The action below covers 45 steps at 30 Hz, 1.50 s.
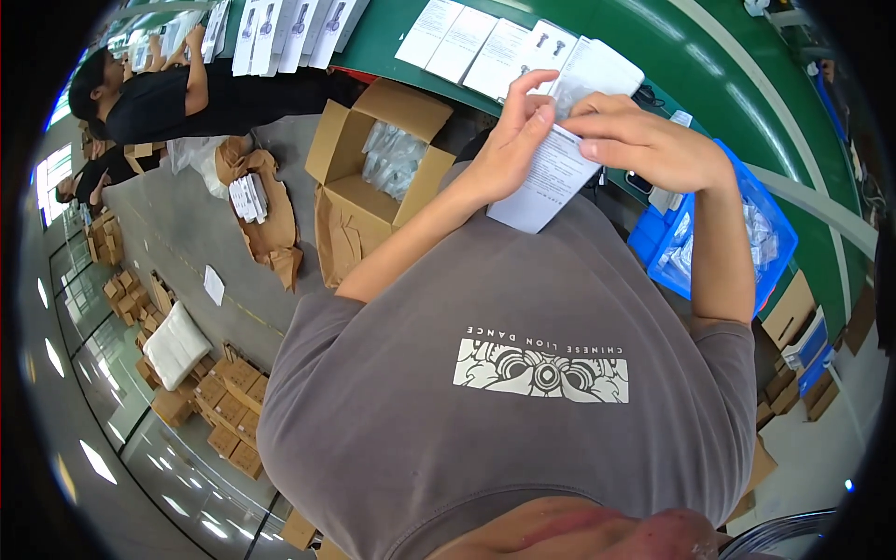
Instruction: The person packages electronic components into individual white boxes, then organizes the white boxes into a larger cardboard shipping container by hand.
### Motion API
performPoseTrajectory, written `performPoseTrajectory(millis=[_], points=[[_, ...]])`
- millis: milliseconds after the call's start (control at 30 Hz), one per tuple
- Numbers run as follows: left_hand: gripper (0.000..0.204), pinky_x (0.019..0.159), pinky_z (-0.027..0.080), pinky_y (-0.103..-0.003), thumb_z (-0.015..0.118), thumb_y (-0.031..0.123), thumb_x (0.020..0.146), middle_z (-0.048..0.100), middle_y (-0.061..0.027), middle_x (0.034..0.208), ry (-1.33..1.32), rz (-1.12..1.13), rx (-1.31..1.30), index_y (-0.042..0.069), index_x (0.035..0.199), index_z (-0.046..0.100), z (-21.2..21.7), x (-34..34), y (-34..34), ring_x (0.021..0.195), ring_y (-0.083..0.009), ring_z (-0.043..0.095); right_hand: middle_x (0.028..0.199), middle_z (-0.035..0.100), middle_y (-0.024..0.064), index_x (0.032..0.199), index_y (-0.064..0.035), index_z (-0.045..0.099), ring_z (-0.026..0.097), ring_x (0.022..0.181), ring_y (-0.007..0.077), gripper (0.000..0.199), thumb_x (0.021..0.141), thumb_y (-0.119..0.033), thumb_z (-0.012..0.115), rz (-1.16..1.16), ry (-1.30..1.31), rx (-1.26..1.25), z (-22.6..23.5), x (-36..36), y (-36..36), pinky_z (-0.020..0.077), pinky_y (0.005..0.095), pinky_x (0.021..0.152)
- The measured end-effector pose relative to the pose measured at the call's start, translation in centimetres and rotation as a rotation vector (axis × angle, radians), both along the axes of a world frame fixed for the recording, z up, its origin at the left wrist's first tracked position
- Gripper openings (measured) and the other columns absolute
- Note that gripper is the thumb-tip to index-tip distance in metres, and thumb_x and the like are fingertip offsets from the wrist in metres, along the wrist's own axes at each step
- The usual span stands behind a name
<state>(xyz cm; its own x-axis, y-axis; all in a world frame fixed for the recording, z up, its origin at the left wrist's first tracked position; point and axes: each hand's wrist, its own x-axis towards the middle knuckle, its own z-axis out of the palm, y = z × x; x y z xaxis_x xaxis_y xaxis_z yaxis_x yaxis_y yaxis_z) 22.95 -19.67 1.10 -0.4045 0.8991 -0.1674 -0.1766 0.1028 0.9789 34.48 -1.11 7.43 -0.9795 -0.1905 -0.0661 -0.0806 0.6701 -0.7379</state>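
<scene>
The left hand (509, 140) and the right hand (644, 145) both hold one thing: a flat white paper sheet with small print (551, 182), pressed against a white cardboard box (597, 70). The left fingers (532, 93) bend around the left edge of the sheet and box, and the thumb pushes on the front. The right fingers (597, 145) are pressed close together and pinch the right side of the sheet. The sheet sits between the two hands, and its low end hangs down under the fingers, in front of the person's grey shirt with a white picture (523, 373).

Just past the fingertips is a long green table (653, 37). A row of flat white boxes with product pictures (485, 42) lies on it, a bit to the left of the left fingers. More of these white boxes lie further left, near another person in a black shirt (159, 98).

Under the right wrist is a blue plastic bin (775, 233) with clear bags inside. Down and to the left of the left fingers stands an open brown cardboard box (373, 159) with clear plastic bags in it. Small brown boxes (224, 401) are stacked on the grey floor (177, 233), well apart from both hands.
</scene>
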Motion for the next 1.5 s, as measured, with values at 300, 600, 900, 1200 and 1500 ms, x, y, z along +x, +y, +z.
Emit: performPoseTrajectory(millis=[300, 600, 900, 1200, 1500], points=[[0.040, 0.086, 0.044, -0.028, 0.056, 0.035, 0.099, 0.051, -0.0080, 0.122, 0.153, -0.016, 0.231, 0.013, 0.132, 0.057, -0.5, -8.0, 0.7, 0.106, -0.0155, 0.052, 0.119, 0.066, 0.0078, 0.121, 0.0015, 0.064, 0.061, 0.107, 0.0205, 0.027, 0.097, -0.008, 0.057, -0.687, 0.248, -0.518, -2.3, -3.2, -3.2, 0.0469, 0.0336, 0.094], [0.031, 0.069, 0.040, -0.024, 0.073, 0.024, 0.088, 0.055, -0.0044, 0.106, 0.341, -0.294, 0.063, 0.010, 0.115, 0.068, 1.4, -12.6, 3.2, 0.090, -0.0127, 0.053, 0.118, 0.067, 0.0073, 0.117, 0.0016, 0.067, 0.061, 0.108, 0.0175, 0.026, 0.093, -0.008, 0.063, -0.996, 0.394, -0.686, -2.9, -6.7, -2.5, 0.0491, 0.0314, 0.090], [0.028, 0.071, 0.043, -0.027, 0.076, 0.032, 0.085, 0.057, -0.0042, 0.099, 0.320, -0.378, 0.082, 0.013, 0.104, 0.071, 1.7, -13.5, 4.7, 0.090, -0.0157, 0.055, 0.104, 0.074, 0.0069, 0.109, -0.0003, 0.073, 0.068, 0.093, 0.0151, 0.019, 0.094, -0.005, 0.063, -0.813, 0.314, -0.146, -2.5, -8.9, 3.1, 0.0549, 0.0292, 0.080], [0.041, 0.080, 0.045, -0.032, 0.075, 0.032, 0.086, 0.055, -0.0098, 0.109, 0.373, -0.249, 0.184, 0.006, 0.115, 0.060, -0.9, -14.3, 3.4, 0.096, -0.0230, 0.056, 0.111, 0.072, 0.0123, 0.112, -0.0004, 0.072, 0.067, 0.103, 0.0179, 0.021, 0.094, -0.004, 0.062, -0.800, 0.065, -0.771, -3.0, -10.5, -1.3, 0.0533, 0.0312, 0.092], [0.054, 0.095, 0.045, -0.036, 0.070, 0.024, 0.092, 0.055, -0.0152, 0.120, 0.168, -0.226, 0.063, 0.001, 0.131, 0.039, -1.5, -14.4, 2.4, 0.113, -0.0208, 0.055, 0.111, 0.072, 0.0135, 0.109, 0.0012, 0.073, 0.065, 0.110, 0.0195, 0.021, 0.089, -0.002, 0.067, -0.748, 0.042, -0.709, -1.7, -11.9, -2.1, 0.0494, 0.0321, 0.098]])
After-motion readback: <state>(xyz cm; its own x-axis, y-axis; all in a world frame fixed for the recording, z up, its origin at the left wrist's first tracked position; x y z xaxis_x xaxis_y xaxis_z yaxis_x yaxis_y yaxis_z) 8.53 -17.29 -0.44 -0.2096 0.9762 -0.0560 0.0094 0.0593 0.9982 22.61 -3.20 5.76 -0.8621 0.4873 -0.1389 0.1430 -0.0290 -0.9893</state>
